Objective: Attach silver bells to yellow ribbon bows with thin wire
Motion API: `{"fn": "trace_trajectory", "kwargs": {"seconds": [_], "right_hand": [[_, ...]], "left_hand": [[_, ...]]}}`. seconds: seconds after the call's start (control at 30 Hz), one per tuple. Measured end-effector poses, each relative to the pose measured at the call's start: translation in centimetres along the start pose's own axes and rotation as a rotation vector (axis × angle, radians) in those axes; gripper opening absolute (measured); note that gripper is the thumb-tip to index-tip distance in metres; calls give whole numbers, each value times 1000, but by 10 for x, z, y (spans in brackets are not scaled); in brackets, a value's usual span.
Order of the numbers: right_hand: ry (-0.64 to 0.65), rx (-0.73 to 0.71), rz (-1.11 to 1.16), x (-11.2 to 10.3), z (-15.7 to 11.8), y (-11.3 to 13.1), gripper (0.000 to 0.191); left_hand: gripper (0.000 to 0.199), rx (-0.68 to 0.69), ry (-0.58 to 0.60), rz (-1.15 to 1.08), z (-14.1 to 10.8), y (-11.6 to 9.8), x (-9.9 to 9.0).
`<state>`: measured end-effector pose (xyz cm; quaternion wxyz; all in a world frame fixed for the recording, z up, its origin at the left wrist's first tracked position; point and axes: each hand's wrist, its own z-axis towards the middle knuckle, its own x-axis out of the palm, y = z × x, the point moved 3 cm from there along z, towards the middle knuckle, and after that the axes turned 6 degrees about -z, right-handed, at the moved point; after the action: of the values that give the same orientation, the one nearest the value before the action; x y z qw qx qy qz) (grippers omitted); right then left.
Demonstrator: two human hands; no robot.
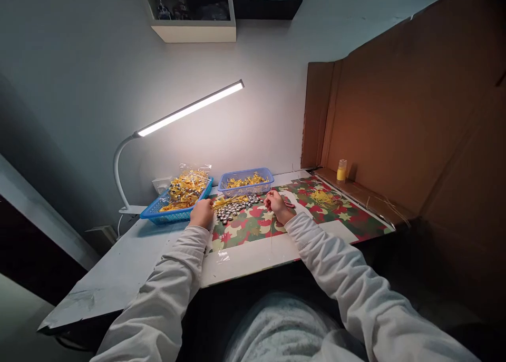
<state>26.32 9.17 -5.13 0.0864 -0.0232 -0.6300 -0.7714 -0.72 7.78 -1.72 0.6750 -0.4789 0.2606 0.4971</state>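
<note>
My left hand (201,213) is closed at the near-left end of a bundle of thin yellow cords (231,201), its fingertips on them. Beside the bundle lies a spread of shiny silver beads (232,210), bell-like in shape. To the right, my right hand (278,204) is raised above the patterned mat (249,230), thumb and fingers pinched together. A thin pale-yellow thread (271,233) runs down from this pinch. Just behind the right hand is a small red-handled tool (290,205), partly hidden.
A blue basket (169,217) heaped with yellow-corded silver pieces stands at left. Behind the beads sits a blue-violet basket (245,189) of yellow pieces. Loose yellow threads (324,197) lie at right, near a small yellow bottle (341,170). A lit lamp (192,109) and a cardboard wall (395,114) flank the table.
</note>
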Motion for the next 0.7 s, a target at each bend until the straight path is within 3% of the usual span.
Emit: {"fn": "trace_trajectory", "kwargs": {"seconds": [0.13, 0.17, 0.3, 0.4, 0.53, 0.7], "right_hand": [[51, -40, 23, 6, -2, 0, 22], [92, -54, 41, 9, -4, 2, 23], [165, -51, 116, 13, -11, 8, 27], [103, -89, 129, 9, -12, 11, 29], [36, -143, 29, 3, -10, 7, 30], [34, -197, -110, 2, -11, 4, 29]], "left_hand": [[15, 19, -192, -446, -2, -23, -15], [22, 17, -165, -613, -3, -34, -15], [40, -43, 144, -1123, -12, -84, 6], [48, -124, 208, -1349, -21, -107, 26], [53, -148, 171, -1467, -30, -109, 40], [52, -189, 170, -1537, -35, -100, 42]]}}
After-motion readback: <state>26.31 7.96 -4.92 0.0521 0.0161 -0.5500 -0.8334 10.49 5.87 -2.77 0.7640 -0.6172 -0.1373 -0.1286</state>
